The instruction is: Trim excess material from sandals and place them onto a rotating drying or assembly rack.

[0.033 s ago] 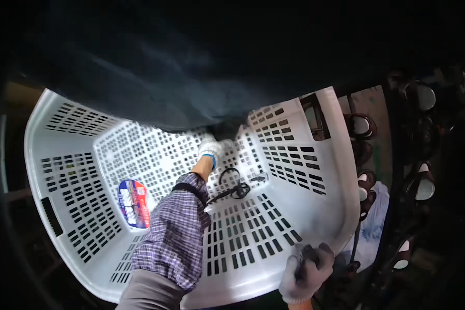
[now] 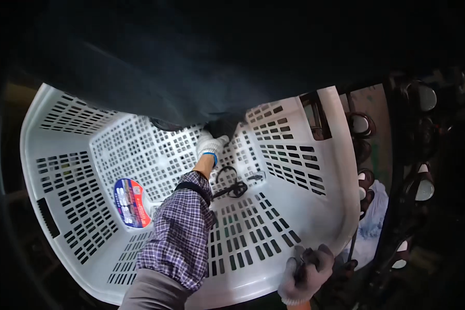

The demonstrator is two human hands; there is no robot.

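A large white plastic laundry-style basket (image 2: 323, 227) with slotted walls fills the middle of the view. My left arm, in a purple checked sleeve cover, reaches down into it. My left hand (image 2: 210, 144), in a white knit glove, is closed on a dark piece (image 2: 225, 125) that looks like cloth, under a big dark mass (image 2: 191, 67) covering the upper view. By the basket's near right rim, my right hand (image 2: 307, 274), gloved in pale grey, is curled with something dark among its fingers, too unclear to name.
A black strap or cord (image 2: 236, 189) lies on the basket floor beside my left wrist. A blue and red label (image 2: 132, 203) is on the left side. To the right, several dark brown shoes (image 2: 425, 189) with pale insides stand near a crumpled plastic bag (image 2: 373, 219).
The basket has shifted slightly left in view. My left hand shows more clearly, closed on the dark piece; my right hand has hardly moved.
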